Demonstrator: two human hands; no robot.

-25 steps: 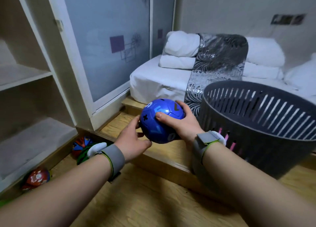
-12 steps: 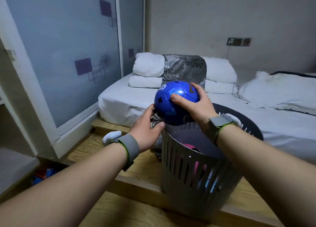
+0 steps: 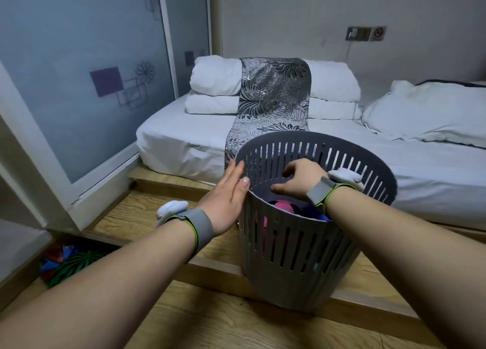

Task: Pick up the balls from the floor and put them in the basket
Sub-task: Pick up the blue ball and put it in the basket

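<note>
A grey slatted basket [image 3: 294, 256] stands on the wooden step in front of the bed. Inside it I see a pink ball [image 3: 282, 206] and part of a blue ball [image 3: 319, 215] under my right wrist. My right hand [image 3: 297, 177] hovers over the basket's mouth, palm down, fingers loosely curled and holding nothing. My left hand [image 3: 227, 198] is flat and open, its fingers against the outside of the basket's left rim. More balls lie on the floor at the lower left, among them a green one [image 3: 76, 266] and a blue and red one [image 3: 59, 255].
A low bed [image 3: 184, 143] with white pillows and a patterned runner sits behind the basket. A sliding glass door [image 3: 79, 85] stands at the left. An open white shelf unit [image 3: 15, 243] is at the far left. Wooden floor [image 3: 210, 322] lies below the step.
The blue ball left my hands and now lies in the basket. My right hand dropped over the basket's mouth, and my left hand opened against the rim.
</note>
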